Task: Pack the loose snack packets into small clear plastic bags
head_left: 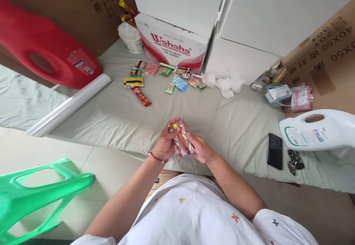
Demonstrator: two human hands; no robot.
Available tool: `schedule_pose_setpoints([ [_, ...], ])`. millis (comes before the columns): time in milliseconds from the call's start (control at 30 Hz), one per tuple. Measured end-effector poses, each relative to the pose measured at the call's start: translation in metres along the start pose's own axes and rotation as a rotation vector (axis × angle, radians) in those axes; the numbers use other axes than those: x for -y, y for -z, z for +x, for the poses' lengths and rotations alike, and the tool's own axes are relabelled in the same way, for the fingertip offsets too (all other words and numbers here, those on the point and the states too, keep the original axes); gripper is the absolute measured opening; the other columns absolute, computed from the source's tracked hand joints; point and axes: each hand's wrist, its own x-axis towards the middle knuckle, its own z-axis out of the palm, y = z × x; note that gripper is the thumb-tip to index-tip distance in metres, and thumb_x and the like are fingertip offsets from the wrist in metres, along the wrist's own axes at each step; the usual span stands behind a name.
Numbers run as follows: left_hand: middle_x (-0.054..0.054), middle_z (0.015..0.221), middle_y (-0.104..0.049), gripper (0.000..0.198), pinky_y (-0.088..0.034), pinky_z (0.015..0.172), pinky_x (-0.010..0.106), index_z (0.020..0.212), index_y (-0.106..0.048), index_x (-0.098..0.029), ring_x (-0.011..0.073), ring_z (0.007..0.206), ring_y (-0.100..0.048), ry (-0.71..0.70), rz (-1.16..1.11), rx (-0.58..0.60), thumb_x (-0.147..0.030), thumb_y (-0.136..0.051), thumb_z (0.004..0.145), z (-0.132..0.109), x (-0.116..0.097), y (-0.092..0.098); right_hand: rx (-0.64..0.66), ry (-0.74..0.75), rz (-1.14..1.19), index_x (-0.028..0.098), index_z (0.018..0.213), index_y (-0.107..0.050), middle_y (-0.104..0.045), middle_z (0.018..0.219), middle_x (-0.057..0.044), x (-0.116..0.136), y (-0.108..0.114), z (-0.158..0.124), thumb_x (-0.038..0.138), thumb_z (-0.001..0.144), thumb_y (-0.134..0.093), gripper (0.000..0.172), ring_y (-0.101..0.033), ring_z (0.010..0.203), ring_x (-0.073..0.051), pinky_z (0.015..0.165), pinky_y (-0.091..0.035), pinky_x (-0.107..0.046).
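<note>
Between both hands is a pinkish-brown printed snack packet [183,138], held over the front edge of the sheet-covered surface. My left hand [164,141] grips its left side, thumb across the front. On the right side, my right hand [202,148] closes on it with the thumb pressed near the top. What lies inside the wrapper is too small to make out. Beyond the hands lie a red snack packet [141,96], a yellow packet [133,82], a blue packet [181,84] and several other small packets.
A white Wahaha carton [172,45] stands at the back beside a paper cup [130,38]. At left are a red jug [47,49], a plastic roll [69,104] and a green stool [41,197]. A white bottle [313,130], phone [275,151] and keys [295,161] lie right.
</note>
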Motion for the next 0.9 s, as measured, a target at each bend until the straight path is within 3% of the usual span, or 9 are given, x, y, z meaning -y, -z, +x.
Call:
schedule_pose_setpoints([
  [167, -0.006, 0.080, -0.068, 0.055, -0.052, 0.059, 0.022, 0.113, -0.057, -0.024, 0.0101, 0.062, -0.064, -0.096, 0.167, -0.131, -0.030, -0.092, 0.071, 0.002, 0.021, -0.009, -0.106, -0.013, 0.013, 0.023, 0.114, -0.069, -0.075, 0.106, -0.005, -0.006, 0.016, -0.018, 0.067, 0.075, -0.083, 0.060, -0.071, 0.086, -0.020, 0.074, -0.064, -0.038],
  [267, -0.006, 0.082, -0.070, 0.076, -0.054, 0.062, 0.024, 0.133, -0.051, -0.029, 0.0122, 0.064, -0.066, -0.043, 0.144, -0.091, -0.030, -0.093, 0.070, 0.001, 0.021, -0.016, -0.168, 0.046, 0.058, 0.025, 0.113, -0.067, -0.074, 0.103, -0.001, -0.013, 0.020, -0.026, 0.058, 0.071, -0.091, 0.059, -0.069, 0.079, -0.017, 0.070, -0.064, -0.035],
  [367, -0.001, 0.099, -0.075, 0.090, -0.060, 0.074, 0.034, 0.148, -0.040, -0.036, 0.0192, 0.082, -0.074, 0.071, -0.001, 0.004, -0.036, -0.089, 0.073, 0.000, 0.014, -0.020, -0.115, 0.036, 0.121, 0.024, 0.111, -0.067, -0.073, 0.095, 0.000, -0.016, 0.022, -0.030, 0.058, 0.074, -0.088, 0.055, -0.068, 0.072, -0.016, 0.066, -0.064, -0.036],
  [467, 0.005, 0.108, -0.075, 0.068, -0.060, 0.081, 0.036, 0.136, -0.055, -0.026, 0.0228, 0.094, -0.075, 0.163, -0.068, 0.089, -0.033, -0.086, 0.076, -0.001, 0.010, -0.023, -0.071, 0.009, 0.135, 0.022, 0.107, -0.068, -0.072, 0.092, 0.000, -0.018, 0.022, -0.030, 0.057, 0.073, -0.089, 0.053, -0.067, 0.072, -0.016, 0.065, -0.064, -0.036],
  [600, -0.002, 0.080, -0.066, 0.035, -0.055, 0.068, 0.025, 0.101, -0.063, -0.021, 0.0132, 0.074, -0.068, 0.168, -0.122, 0.051, -0.016, -0.082, 0.072, 0.000, 0.016, -0.028, -0.126, -0.021, 0.109, 0.021, 0.105, -0.070, -0.071, 0.090, 0.001, -0.022, 0.021, -0.028, 0.057, 0.068, -0.092, 0.057, -0.066, 0.070, -0.015, 0.060, -0.063, -0.034],
  [733, -0.005, 0.072, -0.058, 0.036, -0.051, 0.064, 0.023, 0.095, -0.059, -0.024, 0.0112, 0.067, -0.061, 0.152, -0.197, -0.022, -0.011, -0.078, 0.068, 0.004, 0.022, -0.031, -0.237, 0.006, 0.130, 0.022, 0.106, -0.069, -0.071, 0.091, 0.001, -0.025, 0.017, -0.033, 0.061, 0.067, -0.091, 0.059, -0.065, 0.071, -0.015, 0.056, -0.061, -0.030],
  [900, -0.005, 0.072, -0.056, 0.036, -0.052, 0.067, 0.025, 0.094, -0.059, -0.024, 0.0119, 0.069, -0.060, 0.195, -0.206, -0.008, -0.011, -0.079, 0.067, 0.006, 0.031, -0.035, -0.315, 0.025, 0.195, 0.022, 0.104, -0.064, -0.071, 0.089, 0.002, -0.029, 0.016, -0.044, 0.059, 0.063, -0.094, 0.063, -0.066, 0.070, -0.015, 0.060, -0.063, -0.031],
])
